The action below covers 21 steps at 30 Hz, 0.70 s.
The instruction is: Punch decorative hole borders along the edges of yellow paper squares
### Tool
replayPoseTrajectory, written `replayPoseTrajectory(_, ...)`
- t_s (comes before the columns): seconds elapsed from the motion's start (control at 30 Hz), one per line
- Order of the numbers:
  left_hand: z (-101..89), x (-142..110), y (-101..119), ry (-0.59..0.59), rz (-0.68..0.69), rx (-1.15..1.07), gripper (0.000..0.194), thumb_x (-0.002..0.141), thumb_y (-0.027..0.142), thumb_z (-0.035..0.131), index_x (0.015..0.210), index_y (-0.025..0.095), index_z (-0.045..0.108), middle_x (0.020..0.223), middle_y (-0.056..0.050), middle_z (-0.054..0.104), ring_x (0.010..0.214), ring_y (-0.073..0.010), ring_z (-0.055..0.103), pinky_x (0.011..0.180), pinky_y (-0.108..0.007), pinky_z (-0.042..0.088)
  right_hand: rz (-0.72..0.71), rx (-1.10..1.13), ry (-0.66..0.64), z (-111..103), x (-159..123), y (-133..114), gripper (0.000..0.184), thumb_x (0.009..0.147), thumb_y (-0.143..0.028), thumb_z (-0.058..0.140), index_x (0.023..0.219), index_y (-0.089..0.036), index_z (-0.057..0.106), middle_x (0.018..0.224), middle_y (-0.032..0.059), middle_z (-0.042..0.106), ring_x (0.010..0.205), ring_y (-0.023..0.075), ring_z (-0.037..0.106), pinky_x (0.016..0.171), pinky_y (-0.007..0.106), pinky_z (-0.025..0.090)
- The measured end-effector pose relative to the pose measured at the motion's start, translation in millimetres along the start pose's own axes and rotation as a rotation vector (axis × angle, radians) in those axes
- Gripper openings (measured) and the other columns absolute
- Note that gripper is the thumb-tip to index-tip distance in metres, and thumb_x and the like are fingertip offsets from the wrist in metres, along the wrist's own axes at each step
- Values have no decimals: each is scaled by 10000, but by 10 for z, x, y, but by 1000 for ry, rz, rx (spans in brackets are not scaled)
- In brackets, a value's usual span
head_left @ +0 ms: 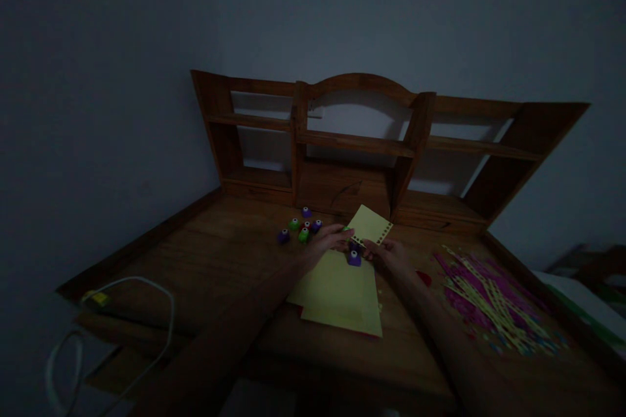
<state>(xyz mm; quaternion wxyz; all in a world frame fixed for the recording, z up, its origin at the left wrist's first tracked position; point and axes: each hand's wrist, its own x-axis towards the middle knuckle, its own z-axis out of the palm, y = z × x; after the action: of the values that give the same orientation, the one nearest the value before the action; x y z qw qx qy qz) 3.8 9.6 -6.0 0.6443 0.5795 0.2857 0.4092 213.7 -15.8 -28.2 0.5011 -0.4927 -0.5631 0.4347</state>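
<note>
A small yellow sheet of paper (370,224) is held up at an angle above the desk, with a row of punched holes along its near edges. My left hand (332,238) grips it at the left corner. At the near edge my right hand (388,255) pinches it, fingers bent. Just below the sheet, between the hands, sits a purple craft punch (354,258). It rests at the top of a stack of yellow paper (337,293), under which a little red shows. My fingertips partly hide the sheet's edge and a darker thing beneath it.
Several small craft punches (304,234), green, purple and red, stand left of my hands. A pile of pink and yellow paper strips (489,296) covers the right side. A red piece (423,277) lies by my right forearm. Wooden shelves (357,138) rise behind; a white cable (171,313) hangs at left.
</note>
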Motion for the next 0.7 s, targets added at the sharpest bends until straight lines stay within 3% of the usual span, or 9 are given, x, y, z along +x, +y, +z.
replayPoseTrajectory(0.7, 38, -14, 43, -4, 12, 37, 378, 754, 442, 730, 935, 115, 673, 937, -104, 687, 812, -216, 656, 789, -330, 486, -13, -27, -5, -13, 3, 78, 438, 695, -572, 734, 600, -147, 685, 601, 55, 661, 530, 137, 530, 523, 253, 375)
